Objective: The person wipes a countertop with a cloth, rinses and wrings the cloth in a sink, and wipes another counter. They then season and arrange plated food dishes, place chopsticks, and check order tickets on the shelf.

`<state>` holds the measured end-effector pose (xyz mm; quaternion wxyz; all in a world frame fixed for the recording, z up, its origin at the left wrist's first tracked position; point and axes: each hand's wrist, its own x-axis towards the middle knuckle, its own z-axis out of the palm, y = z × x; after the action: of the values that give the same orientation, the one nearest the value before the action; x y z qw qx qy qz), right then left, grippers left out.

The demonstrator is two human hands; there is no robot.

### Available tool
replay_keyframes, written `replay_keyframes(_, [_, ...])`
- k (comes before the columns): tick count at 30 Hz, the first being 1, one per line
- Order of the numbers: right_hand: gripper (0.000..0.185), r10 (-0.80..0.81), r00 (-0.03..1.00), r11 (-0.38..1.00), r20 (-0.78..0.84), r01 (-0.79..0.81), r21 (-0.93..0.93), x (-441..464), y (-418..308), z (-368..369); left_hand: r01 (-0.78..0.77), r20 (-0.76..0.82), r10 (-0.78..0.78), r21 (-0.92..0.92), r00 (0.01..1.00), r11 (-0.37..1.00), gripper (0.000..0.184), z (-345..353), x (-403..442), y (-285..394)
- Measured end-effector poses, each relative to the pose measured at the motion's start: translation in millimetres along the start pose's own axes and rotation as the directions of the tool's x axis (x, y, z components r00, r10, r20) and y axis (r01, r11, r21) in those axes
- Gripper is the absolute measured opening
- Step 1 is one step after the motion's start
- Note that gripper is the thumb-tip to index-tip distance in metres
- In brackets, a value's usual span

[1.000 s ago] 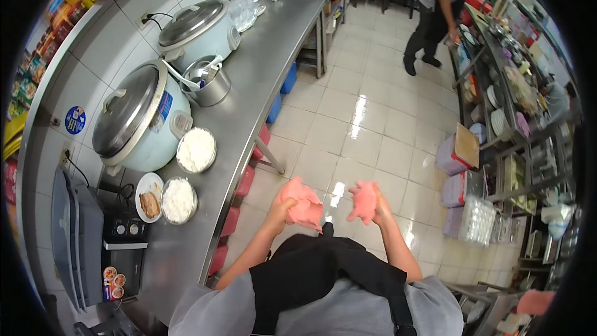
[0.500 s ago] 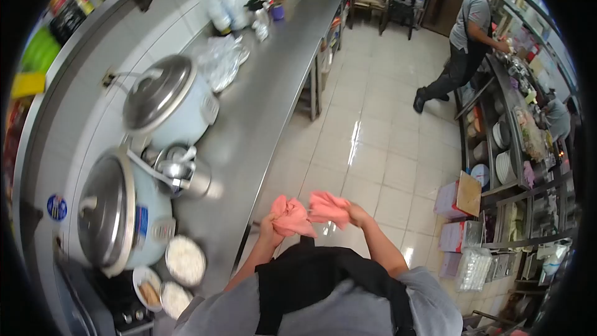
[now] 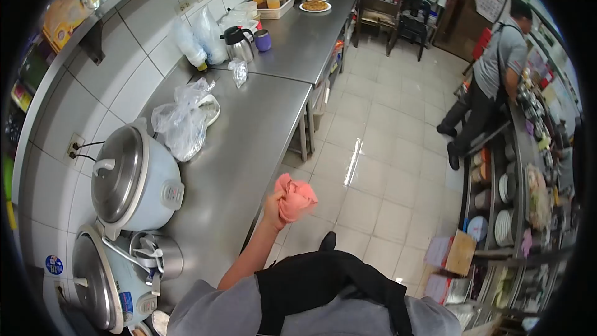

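Observation:
My left hand (image 3: 272, 213) is closed around a crumpled pink cloth (image 3: 296, 199). It holds the cloth out in front of me, above the tiled floor and just right of the steel counter's edge. My right hand is out of the picture. Closest to my left arm on the counter is a steel pot (image 3: 166, 260) with ladles or similar utensils in it. Two rice cookers with metal lids, a farther one (image 3: 146, 180) and a nearer one (image 3: 102, 286), stand along the wall.
The steel counter (image 3: 239, 130) runs ahead on my left, bearing plastic bags (image 3: 180, 121), a thermos jug (image 3: 238, 45), a purple cup (image 3: 262, 40) and a plate of food (image 3: 315, 6). A co-worker (image 3: 494, 74) stands at the right-hand shelving. Boxes (image 3: 451, 255) sit low at right.
My right hand, which also held pink cloth, has left the view; pink cloth now shows only in my left hand. The view has moved forward along the counter. The co-worker's legs have shifted.

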<state>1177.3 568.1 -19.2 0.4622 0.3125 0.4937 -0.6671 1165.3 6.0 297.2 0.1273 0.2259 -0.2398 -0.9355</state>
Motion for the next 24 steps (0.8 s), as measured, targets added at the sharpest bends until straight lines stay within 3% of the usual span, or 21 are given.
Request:
replay_keyframes(3, [0.047,0.066,0.966,0.96,0.251,0.007,-0.281,67,-133,110,-0.02,-0.117,0.01,-0.089,0.993,0.996,0.043,9,37,-10])
replay_keyframes(5, [0.048,0.046,0.952,0.926,0.303,0.073,-0.37,141,-220,188,-0.01,-0.119,-0.011,-0.175,0.993,0.984,0.041,-2,65,-15])
replay_keyframes(6, [0.046,-0.132,0.958,0.778,0.256,0.26,-0.572,169,-266,244,-0.043,-0.112,0.022,-0.19,0.993,0.981,0.037,-1,75,-14])
replay_keyframes(7, [0.039,-0.414,0.87,0.512,0.268,0.466,-0.721,160,-314,323,-0.076,-0.102,0.056,-0.203,0.993,0.976,0.033,-3,85,-10])
replay_keyframes(8, [0.033,-0.389,0.88,0.706,0.271,0.474,-0.527,155,-356,394,-0.109,-0.092,0.091,-0.215,0.992,0.971,0.029,-3,99,-3])
replay_keyframes(9, [0.03,-0.594,0.716,0.46,0.367,0.677,-0.575,177,-389,447,-0.171,-0.118,0.148,-0.219,0.982,0.961,0.029,-1,115,5])
replay_keyframes(10, [0.027,-0.661,0.575,0.253,0.482,0.776,-0.578,134,-428,517,-0.228,-0.146,0.199,-0.221,0.969,0.948,0.029,-1,130,13])
replay_keyframes(11, [0.027,-0.744,0.323,-0.025,0.585,0.861,-0.508,138,-455,565,-0.279,-0.176,0.243,-0.219,0.954,0.935,0.03,-1,142,20])
replay_keyframes(12, [0.033,-0.749,0.181,-0.191,0.638,0.862,-0.469,139,-479,611,-0.324,-0.181,0.29,-0.196,0.94,0.926,0.03,0,158,31])
replay_keyframes(13, [0.033,-0.726,-0.031,-0.424,0.688,0.808,-0.41,140,-503,665,-0.358,-0.153,0.335,-0.166,0.93,0.919,0.03,6,197,55])
replay_keyframes(14, [0.033,-0.638,-0.213,-0.632,0.74,0.694,-0.345,138,-515,707,-0.396,-0.143,0.376,-0.153,0.915,0.906,0.03,14,225,71])
replay_keyframes(16, [0.032,-0.509,-0.031,-0.602,0.86,0.727,-0.33,144,-529,748,-0.446,-0.155,0.429,-0.105,0.89,0.889,0.029,42,267,103])
replay_keyframes(18, [0.037,-0.309,0.203,-0.671,0.929,0.646,-0.364,155,-532,768,-0.454,-0.149,0.441,-0.069,0.885,0.888,0.028,75,314,140])
replay_keyframes(21, [0.051,-0.305,0.008,-0.748,0.952,0.617,-0.245,195,-533,779,-0.424,-0.12,0.416,-0.05,0.901,0.904,0.026,108,369,183])
replay_keyframes(24, [0.06,-0.146,-0.141,-0.698,0.979,0.716,-0.001,190,-556,796,-0.473,-0.014,0.474,-0.096,0.88,0.876,0.023,139,434,215])
